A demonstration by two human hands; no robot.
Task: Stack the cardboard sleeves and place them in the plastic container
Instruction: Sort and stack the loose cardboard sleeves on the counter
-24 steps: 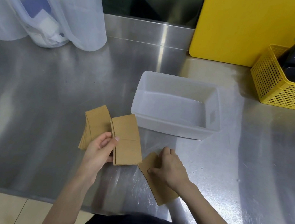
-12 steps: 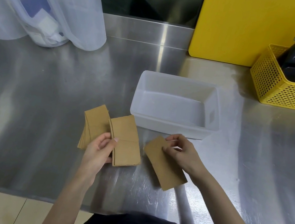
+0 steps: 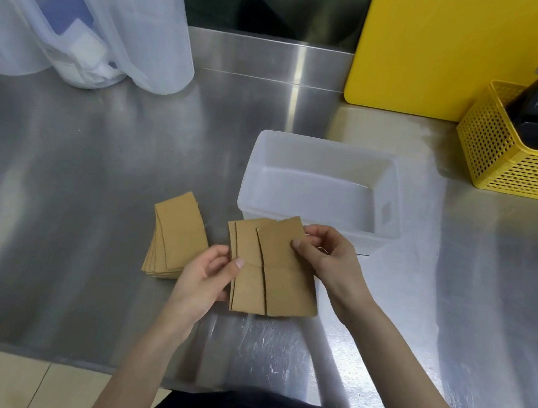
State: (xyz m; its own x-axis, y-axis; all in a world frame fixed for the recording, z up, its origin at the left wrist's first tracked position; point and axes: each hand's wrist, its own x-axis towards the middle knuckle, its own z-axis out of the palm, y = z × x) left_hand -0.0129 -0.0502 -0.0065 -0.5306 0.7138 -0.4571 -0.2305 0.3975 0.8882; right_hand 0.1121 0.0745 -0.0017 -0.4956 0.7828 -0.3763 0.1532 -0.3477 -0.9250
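Head view: I have a single cardboard sleeve (image 3: 284, 244) pinched in my right hand (image 3: 328, 260), overlapping the small stack (image 3: 248, 270) gripped by my left hand (image 3: 206, 274). A fanned pile (image 3: 175, 235) waits on the bench (image 3: 52, 208) (still unstacked). The plastic container (image 3: 396, 201) holds nothing yet.

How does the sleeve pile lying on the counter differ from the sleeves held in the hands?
The counter pile lies untouched on the steel counter; the held sleeves are gripped by the left hand and right hand. The counter pile is fanned only slightly at its edges; the held sleeves are clearly offset, the right one not yet squared. Both are brown cardboard, outside the empty plastic container.
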